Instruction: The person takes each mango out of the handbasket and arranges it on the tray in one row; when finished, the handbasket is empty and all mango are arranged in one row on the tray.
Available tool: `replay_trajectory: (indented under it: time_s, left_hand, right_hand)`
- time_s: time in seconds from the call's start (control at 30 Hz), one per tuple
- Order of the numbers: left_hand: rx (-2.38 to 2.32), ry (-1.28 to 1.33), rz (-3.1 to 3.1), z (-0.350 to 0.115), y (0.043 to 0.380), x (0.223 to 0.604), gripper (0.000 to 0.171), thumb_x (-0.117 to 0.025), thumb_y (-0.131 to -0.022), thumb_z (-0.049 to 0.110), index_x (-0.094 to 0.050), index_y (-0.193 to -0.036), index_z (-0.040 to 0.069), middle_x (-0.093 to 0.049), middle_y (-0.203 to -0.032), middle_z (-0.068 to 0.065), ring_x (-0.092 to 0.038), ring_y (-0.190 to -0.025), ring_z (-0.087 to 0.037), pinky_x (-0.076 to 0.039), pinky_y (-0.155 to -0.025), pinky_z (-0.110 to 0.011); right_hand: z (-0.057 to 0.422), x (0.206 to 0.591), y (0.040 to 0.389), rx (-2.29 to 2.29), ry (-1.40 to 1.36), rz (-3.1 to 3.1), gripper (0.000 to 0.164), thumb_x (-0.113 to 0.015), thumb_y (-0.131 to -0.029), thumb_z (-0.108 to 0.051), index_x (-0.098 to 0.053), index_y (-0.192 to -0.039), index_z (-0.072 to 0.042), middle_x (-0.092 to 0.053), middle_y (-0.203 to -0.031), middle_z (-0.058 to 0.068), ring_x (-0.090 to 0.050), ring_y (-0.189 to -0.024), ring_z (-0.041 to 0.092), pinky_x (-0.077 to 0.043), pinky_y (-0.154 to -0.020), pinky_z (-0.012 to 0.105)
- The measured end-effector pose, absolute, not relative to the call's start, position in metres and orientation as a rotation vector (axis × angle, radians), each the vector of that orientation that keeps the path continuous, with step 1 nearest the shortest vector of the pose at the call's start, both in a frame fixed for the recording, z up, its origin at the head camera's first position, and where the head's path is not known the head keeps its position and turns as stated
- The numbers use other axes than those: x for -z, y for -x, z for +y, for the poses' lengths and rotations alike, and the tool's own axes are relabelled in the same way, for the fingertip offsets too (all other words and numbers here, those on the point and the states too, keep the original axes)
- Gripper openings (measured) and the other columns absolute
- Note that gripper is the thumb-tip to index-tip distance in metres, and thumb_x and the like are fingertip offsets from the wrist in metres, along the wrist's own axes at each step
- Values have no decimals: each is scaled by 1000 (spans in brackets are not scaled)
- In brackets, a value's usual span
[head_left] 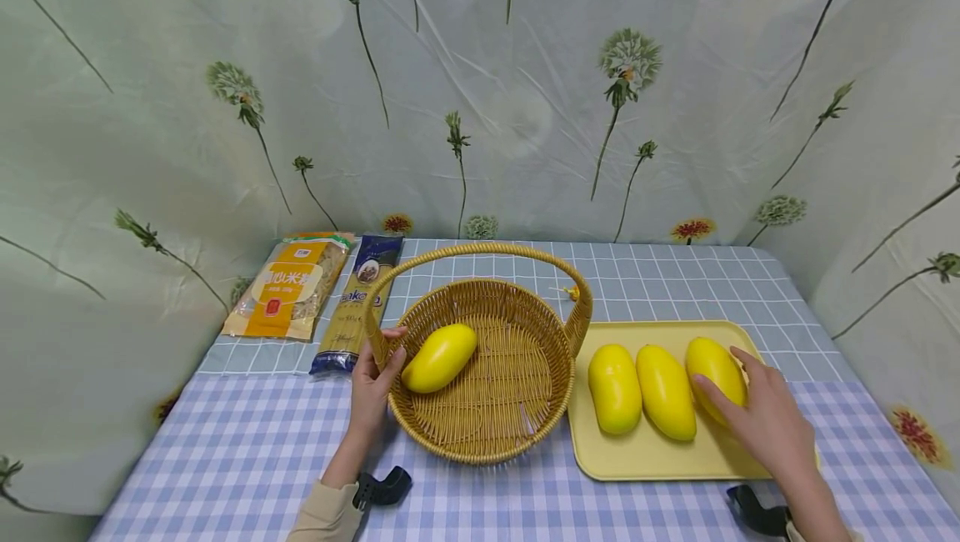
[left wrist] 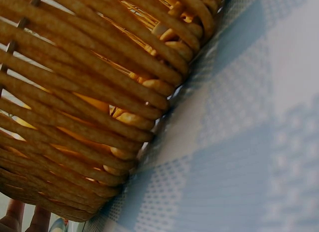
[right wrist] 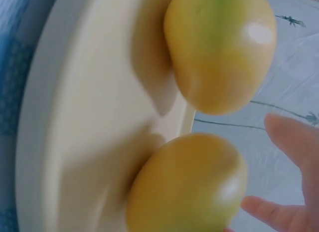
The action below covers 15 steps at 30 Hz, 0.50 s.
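A round wicker basket [head_left: 480, 452] with a tall arched handle stands at the middle of the table, one yellow mango [head_left: 441, 358] lying inside on its left. My left hand [head_left: 373, 379] grips the basket's left rim near the handle's foot. To the right, three more mangoes lie in a row on a yellow tray [head_left: 690, 469]. Over the rightmost mango [head_left: 716, 371] is my right hand [head_left: 772, 417], thumb and fingers spread around it. In the right wrist view, the thumb stands off in the air, with a fingertip right at the lower mango [right wrist: 189, 187].
Behind my left hand lie an orange-and-clear food bag [head_left: 281, 292] and a blue-and-gold pasta pack [head_left: 356, 308]. The checked tablecloth [head_left: 225, 450] covers the front of the table. A floral curtain [head_left: 517, 133] hangs along the back and sides.
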<state>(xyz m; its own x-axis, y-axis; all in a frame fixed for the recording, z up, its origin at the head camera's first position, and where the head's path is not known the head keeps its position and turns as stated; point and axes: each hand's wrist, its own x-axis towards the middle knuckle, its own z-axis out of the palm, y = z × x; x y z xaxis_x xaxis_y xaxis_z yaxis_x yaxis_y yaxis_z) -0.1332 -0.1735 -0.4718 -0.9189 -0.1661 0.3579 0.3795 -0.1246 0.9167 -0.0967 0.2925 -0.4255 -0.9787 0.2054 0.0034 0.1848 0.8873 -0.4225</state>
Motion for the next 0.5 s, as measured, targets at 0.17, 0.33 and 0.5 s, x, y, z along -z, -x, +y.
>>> replay_trajectory:
  time_s: [0.17, 0.33, 0.5]
  left_hand:
    - [2107, 240, -1786, -173, 133, 472, 29, -54, -92, 3, -43, -114, -12, -56, -120, -17, -50, -118, -17, -36, -103, -22]
    - [2104, 245, -1791, -173, 133, 471, 29, -54, -92, 3, -44, -115, -11, -55, -120, -17, -50, -118, -18, -36, -103, -22]
    - [2101, 253, -1792, -174, 133, 472, 28, -54, -92, 3, -44, -114, -11, -57, -120, -14, -50, -118, -15, -36, -103, -22]
  right_hand:
    - [284, 422, 92, -661, 247, -2862, 73, -54, -87, -52, -35, -138, -2, -38, -125, 33, -38, -107, 47, -38, -74, 64]
    - [273, 416, 91, -672, 119, -2713, 54, -62, -86, -39, -51, -126, -3, -47, -121, 27, -42, -107, 44, -38, -81, 63]
    - [258, 414, 90, -697, -20, -2541, 35, -70, -82, -23, -62, -111, -4, -56, -112, 19, -49, -103, 36, -43, -85, 49]
